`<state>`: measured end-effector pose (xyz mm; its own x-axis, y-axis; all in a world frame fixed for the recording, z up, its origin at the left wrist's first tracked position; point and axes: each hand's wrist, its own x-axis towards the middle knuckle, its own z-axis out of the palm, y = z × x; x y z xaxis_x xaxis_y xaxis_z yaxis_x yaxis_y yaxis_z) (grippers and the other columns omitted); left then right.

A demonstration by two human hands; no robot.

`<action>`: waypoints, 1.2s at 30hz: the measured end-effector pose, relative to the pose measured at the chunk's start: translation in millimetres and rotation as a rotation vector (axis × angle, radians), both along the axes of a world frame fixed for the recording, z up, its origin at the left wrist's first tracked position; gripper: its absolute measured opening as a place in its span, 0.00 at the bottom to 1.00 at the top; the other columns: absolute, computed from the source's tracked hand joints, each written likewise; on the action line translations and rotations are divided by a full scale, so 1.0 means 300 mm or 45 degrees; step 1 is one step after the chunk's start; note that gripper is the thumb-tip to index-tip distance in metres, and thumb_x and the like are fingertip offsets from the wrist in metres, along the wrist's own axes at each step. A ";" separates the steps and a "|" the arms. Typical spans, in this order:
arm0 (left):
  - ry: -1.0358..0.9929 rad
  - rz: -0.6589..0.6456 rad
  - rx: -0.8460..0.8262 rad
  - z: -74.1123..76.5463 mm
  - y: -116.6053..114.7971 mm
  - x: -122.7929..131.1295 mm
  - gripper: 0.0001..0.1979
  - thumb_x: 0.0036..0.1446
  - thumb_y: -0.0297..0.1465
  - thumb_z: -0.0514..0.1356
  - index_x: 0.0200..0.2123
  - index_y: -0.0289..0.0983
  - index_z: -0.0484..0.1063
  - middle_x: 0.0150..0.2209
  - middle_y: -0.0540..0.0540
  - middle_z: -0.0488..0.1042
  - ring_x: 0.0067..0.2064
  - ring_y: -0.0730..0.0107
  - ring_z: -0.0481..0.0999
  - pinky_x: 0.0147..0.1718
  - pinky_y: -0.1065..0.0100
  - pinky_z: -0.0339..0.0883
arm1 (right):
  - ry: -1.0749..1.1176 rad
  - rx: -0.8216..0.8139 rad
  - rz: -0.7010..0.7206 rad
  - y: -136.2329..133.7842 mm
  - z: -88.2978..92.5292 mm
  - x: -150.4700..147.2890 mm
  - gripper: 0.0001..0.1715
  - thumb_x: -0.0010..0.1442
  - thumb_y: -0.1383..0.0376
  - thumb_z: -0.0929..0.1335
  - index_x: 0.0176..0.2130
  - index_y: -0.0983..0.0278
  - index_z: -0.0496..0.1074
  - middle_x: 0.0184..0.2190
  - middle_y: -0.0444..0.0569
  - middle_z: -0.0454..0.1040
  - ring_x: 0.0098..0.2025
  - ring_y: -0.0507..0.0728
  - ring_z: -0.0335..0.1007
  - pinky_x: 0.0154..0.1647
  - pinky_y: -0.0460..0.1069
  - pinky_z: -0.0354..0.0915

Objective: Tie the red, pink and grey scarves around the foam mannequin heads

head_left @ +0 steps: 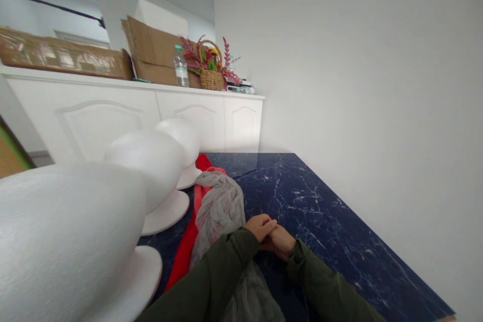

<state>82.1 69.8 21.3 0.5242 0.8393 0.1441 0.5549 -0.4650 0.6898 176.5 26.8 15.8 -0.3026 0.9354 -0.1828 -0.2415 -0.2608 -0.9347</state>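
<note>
Foam head (64,241): left of grey scarf (221,211).
Left hand (260,226): clasped over right hand (279,242), right of scarf, holding nothing.

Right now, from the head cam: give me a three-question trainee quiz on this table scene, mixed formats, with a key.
1. True or false: the left hand and right hand are clasped together on the dark blue marble tabletop.
2. Multiple choice: what lies directly beside the left forearm? A) a grey scarf over a red cloth B) a water bottle C) a wicker basket
3. Fill in: along the table's left side stand ___ white foam mannequin heads.

Key: 1 true. 2 A; the water bottle and flower basket sit on the white sideboard. 3 three.
</note>
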 end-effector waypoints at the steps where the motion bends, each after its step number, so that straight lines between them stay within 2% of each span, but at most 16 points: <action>1: 0.000 -0.002 0.000 0.000 0.000 0.000 0.19 0.53 0.41 0.45 0.25 0.35 0.69 0.25 0.48 0.69 0.31 0.69 0.67 0.30 0.70 0.58 | -0.002 0.000 -0.005 0.000 -0.001 0.000 0.14 0.48 0.60 0.63 0.36 0.64 0.67 0.25 0.47 0.72 0.28 0.55 0.69 0.31 0.51 0.64; 13: 0.010 -0.003 -0.012 0.005 -0.004 0.003 0.16 0.52 0.39 0.47 0.26 0.35 0.69 0.26 0.48 0.70 0.32 0.68 0.68 0.31 0.70 0.59 | -0.034 0.038 0.030 0.005 -0.010 0.004 0.15 0.47 0.59 0.66 0.35 0.64 0.68 0.27 0.48 0.73 0.27 0.53 0.69 0.29 0.49 0.64; 18: 0.015 0.008 -0.016 0.010 -0.008 0.001 0.16 0.53 0.38 0.47 0.26 0.35 0.69 0.26 0.48 0.70 0.32 0.69 0.68 0.30 0.70 0.59 | -0.046 0.018 0.022 0.004 -0.005 0.004 0.18 0.46 0.58 0.66 0.38 0.63 0.68 0.30 0.48 0.72 0.30 0.54 0.69 0.30 0.50 0.64; 29: 0.010 0.019 -0.006 0.008 -0.010 0.002 0.16 0.53 0.38 0.47 0.26 0.35 0.69 0.26 0.48 0.70 0.32 0.69 0.68 0.31 0.70 0.59 | -0.074 0.000 -0.004 -0.007 0.018 -0.006 0.17 0.45 0.58 0.66 0.36 0.63 0.68 0.30 0.48 0.73 0.29 0.53 0.69 0.30 0.49 0.64; 36: 0.006 0.010 -0.002 -0.001 -0.004 0.002 0.16 0.53 0.38 0.47 0.25 0.35 0.69 0.26 0.48 0.70 0.32 0.69 0.68 0.31 0.70 0.59 | -0.068 0.016 0.017 -0.002 0.005 0.003 0.18 0.46 0.57 0.66 0.37 0.64 0.68 0.31 0.49 0.73 0.30 0.54 0.70 0.31 0.50 0.65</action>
